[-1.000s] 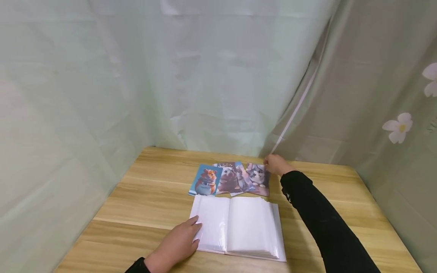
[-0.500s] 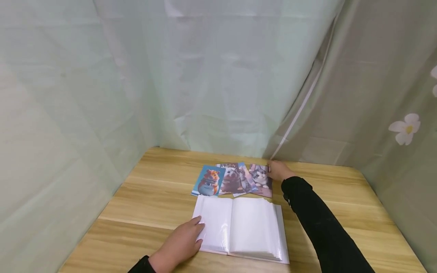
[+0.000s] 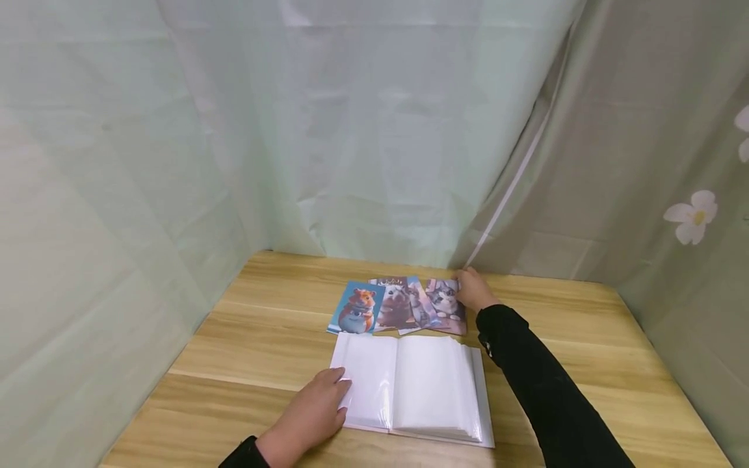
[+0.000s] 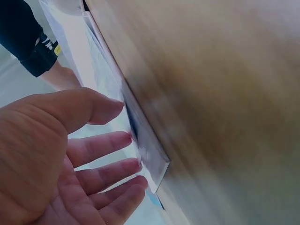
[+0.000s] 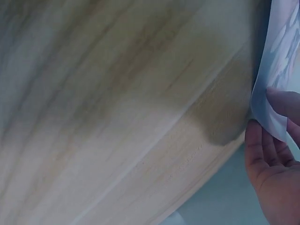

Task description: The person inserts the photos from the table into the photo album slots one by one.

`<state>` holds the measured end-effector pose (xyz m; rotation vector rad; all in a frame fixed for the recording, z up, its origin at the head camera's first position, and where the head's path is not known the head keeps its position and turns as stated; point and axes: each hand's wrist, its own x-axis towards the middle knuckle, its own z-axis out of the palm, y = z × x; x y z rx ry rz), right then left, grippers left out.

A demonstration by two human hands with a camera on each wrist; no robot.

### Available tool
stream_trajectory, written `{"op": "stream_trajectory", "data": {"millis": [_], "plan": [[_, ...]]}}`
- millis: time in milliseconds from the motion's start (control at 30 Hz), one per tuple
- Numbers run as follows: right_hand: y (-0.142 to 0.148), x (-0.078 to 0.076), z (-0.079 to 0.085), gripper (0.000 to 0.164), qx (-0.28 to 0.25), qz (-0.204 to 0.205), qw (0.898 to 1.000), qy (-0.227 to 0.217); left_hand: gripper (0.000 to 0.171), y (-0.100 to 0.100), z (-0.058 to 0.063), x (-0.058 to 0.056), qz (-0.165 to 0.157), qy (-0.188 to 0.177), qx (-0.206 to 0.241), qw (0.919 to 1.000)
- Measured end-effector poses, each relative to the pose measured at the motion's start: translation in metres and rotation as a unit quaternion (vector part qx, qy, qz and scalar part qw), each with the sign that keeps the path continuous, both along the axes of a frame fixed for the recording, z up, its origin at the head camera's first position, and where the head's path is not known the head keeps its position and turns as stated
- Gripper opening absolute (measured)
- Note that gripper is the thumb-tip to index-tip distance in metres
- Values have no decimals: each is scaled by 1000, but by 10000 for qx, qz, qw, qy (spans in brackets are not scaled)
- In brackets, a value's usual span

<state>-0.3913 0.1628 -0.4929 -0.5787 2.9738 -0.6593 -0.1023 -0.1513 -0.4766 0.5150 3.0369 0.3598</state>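
Note:
An open photo album (image 3: 435, 383) with clear-sleeved white pages lies on the wooden table. My left hand (image 3: 313, 409) rests at its left edge, the fingers (image 4: 101, 147) loosely bent and apart in the left wrist view. Beyond the album, my right hand (image 3: 475, 290) pinches the upper right corner of a cat picture card (image 3: 449, 316). In the right wrist view the thumb (image 5: 283, 101) lies on the card's face with the other fingers behind it, and the held edge curves up from the table.
Left of the cat card, several picture cards overlap: a blue hamster card (image 3: 357, 309), a grey furry-animal card (image 3: 394, 305) and a pastel one (image 3: 421, 309). The table (image 3: 263, 312) meets pale curtains (image 3: 374, 162) at the back and sides.
The head view has shifted slightly. My right hand stays at the cat card's upper right corner. The left hand and album keep their places.

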Motion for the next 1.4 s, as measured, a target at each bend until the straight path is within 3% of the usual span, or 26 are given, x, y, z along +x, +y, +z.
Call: {"op": "stream_trajectory", "data": {"millis": [300,633,900,1200,1400], "plan": [[-1,2,1,38,-321,-272,9987,-285,41,1,-1,-2,-181,72,-47,9998],[17,2,9,34,-698,-96,9975,10,42,2,-2,-1,-256,67,85,9996],[31,4,30,30,-859,12,9956,377,48,5,-4,-4,-221,-202,319,9990],[56,10,58,24,-1395,-124,9901,130,50,6,-6,-6,-230,-249,294,9990],[60,14,87,30,-2233,-453,9734,-225,46,8,-6,-7,-211,-289,107,9993]]}}
